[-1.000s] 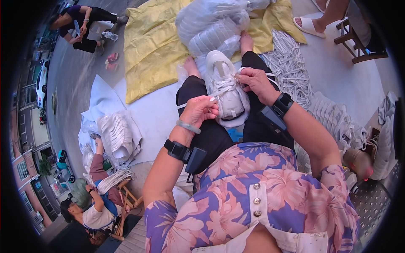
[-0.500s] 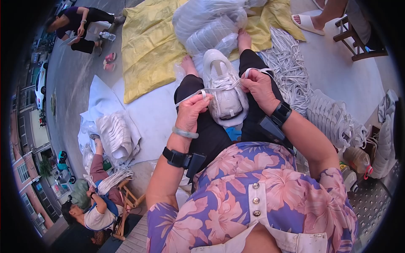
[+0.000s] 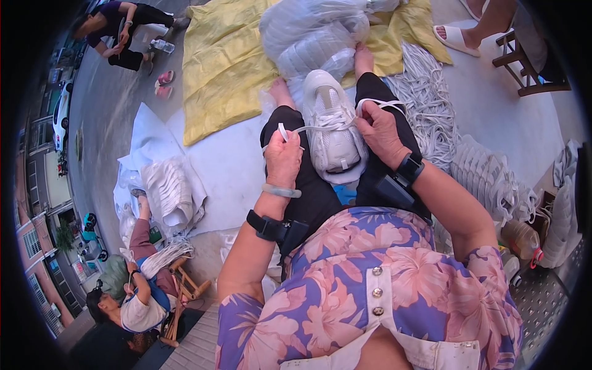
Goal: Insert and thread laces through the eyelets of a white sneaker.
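Shoe (image 3: 333, 132) on lap; laces pile (image 3: 425, 92) right, sack (image 3: 320, 31) probably beyond.

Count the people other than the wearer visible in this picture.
3. One person crouches at upper left, another person sits at lower left, and a sandalled foot shows at upper right. More may be out of view.

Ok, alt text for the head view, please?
A seated person laces a white sneaker on their lap, the left hand and right hand each pulling a white lace end. Heaps of white laces and a yellow sheet lie around.
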Motion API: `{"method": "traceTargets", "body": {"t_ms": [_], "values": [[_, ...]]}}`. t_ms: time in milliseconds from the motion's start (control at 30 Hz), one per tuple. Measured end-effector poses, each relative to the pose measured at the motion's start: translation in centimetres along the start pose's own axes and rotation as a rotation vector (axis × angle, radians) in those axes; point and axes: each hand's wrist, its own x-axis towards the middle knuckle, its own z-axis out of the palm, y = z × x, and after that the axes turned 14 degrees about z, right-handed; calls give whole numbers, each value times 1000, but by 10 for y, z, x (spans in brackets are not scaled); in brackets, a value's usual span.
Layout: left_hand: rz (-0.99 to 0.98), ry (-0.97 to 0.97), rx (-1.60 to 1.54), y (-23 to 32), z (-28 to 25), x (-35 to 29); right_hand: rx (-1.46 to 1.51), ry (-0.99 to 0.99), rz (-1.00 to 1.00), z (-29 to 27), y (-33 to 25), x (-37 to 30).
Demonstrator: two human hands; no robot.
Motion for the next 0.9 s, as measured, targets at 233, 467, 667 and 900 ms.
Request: {"method": "traceTargets", "body": {"t_ms": [233, 467, 667, 900], "values": [[-76, -5, 14, -4, 11, 6, -263, -51, -188, 3, -12, 3], [1, 20, 232, -24, 19, 24, -150, -65, 20, -3, -2, 0], [192, 26, 386, -57, 14, 38, -49, -195, -41, -13, 0, -7], [431, 73, 715, -47, 27, 26, 100, -252, 22, -16, 11, -3]]}}
